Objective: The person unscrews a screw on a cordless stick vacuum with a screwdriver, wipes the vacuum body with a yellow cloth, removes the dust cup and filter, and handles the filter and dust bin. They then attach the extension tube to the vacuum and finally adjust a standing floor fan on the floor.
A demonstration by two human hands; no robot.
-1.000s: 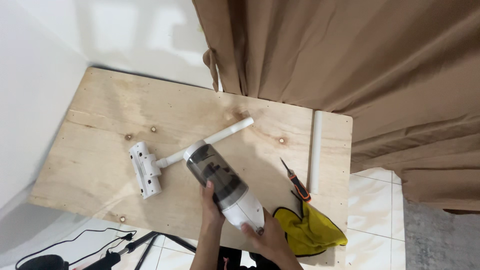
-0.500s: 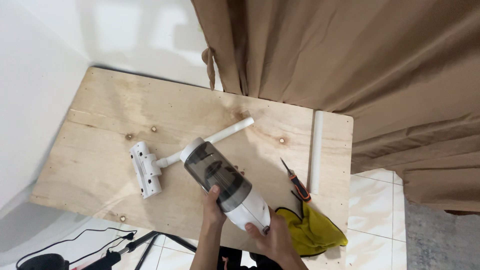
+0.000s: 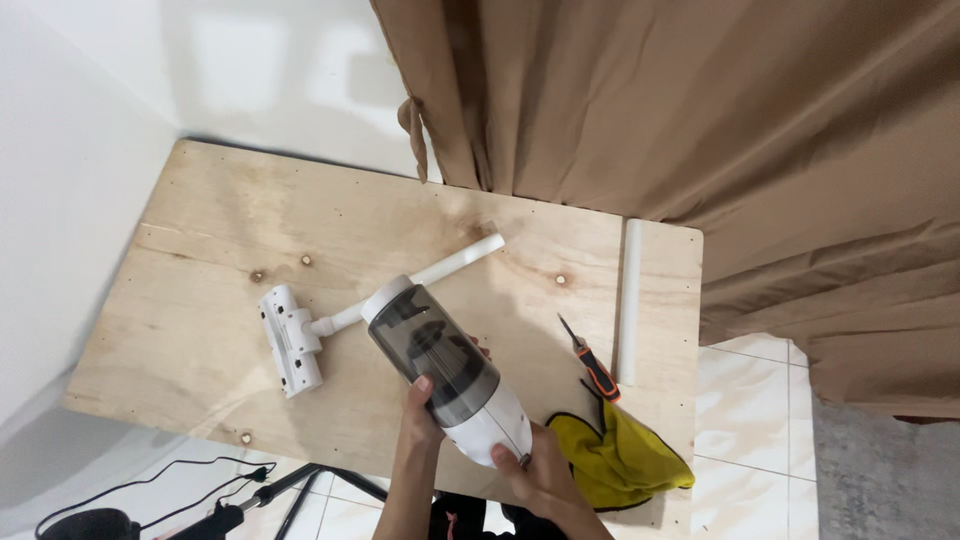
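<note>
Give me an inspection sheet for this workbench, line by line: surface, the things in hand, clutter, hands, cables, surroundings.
Surface: bare plywood board, knots showing.
Things in hand: handheld vacuum body, dark clear bin, white rear, lifted over the board.
Clutter: white floor-brush head on its tube; loose white tube at the right edge; orange-handled screwdriver; yellow cloth.
Hands: left hand in a grip on the bin; right hand around the white rear.
Cables: black cable on the floor below.
Surroundings: brown curtain, white wall, tiled floor.
</note>
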